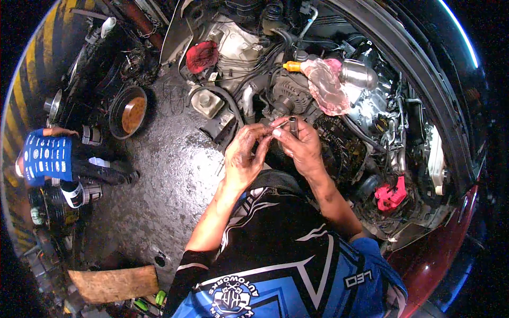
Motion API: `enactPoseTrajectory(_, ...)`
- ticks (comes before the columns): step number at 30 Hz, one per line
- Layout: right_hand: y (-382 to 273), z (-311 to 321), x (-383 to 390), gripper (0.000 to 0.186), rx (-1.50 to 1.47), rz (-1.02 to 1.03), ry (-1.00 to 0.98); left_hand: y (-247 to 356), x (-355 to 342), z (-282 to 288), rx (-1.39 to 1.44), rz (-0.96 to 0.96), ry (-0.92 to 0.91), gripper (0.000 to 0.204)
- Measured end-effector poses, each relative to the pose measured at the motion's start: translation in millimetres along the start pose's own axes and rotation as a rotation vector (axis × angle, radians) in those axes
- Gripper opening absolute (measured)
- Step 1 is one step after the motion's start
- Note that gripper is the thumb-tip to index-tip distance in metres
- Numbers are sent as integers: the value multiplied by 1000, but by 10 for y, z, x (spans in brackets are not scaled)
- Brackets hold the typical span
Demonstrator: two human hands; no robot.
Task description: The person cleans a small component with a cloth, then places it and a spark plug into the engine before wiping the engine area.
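Note:
Both of my hands, smeared with dark grease, meet over the front of the engine bay. My right hand (303, 147) is closed on a socket (294, 127), a short dark metal cylinder. The fingertips of my left hand (246, 152) pinch together against the right hand's thumb and finger. Something small and thin is between them, too small to name. Just beyond my hands sits an alternator (290, 91) with its pulley. The greasy engine block (339, 148) lies to the right of and below my right hand.
Rags lie on the engine: a pinkish one (326, 87), a red one (202, 56) and another red one (390, 194). A round pan (127, 112) with brownish contents stands on the wet floor. At left is a person in a blue shirt (47, 153). A wooden board (114, 283) lies at lower left.

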State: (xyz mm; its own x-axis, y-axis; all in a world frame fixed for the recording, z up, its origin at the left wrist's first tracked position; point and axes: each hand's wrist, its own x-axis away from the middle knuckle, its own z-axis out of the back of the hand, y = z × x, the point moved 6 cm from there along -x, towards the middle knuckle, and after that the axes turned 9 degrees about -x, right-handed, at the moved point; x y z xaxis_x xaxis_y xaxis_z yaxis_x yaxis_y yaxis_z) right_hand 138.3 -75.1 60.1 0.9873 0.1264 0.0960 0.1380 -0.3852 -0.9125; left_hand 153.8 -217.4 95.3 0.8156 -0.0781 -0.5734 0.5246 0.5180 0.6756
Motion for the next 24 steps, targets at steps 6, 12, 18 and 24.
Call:
enactPoseTrajectory(6, 18, 110, -5, 16, 58, -41, 127, 61, 61, -60, 77, 144, -43, 21)
enactPoseTrajectory(12, -22, 82, 11, 20, -80, -131, 1, -121, 142, -159, 505, 655, -87, 19)
enactPoseTrajectory(18, -39, -32, 6, 20, -152, -84, -44, -124, 133, -145, 551, 655, -102, 17)
enactPoseTrajectory(24, 2, -46, 6, 17, -188, -126, -17, -117, 161, -153, 536, 649, -147, 18)
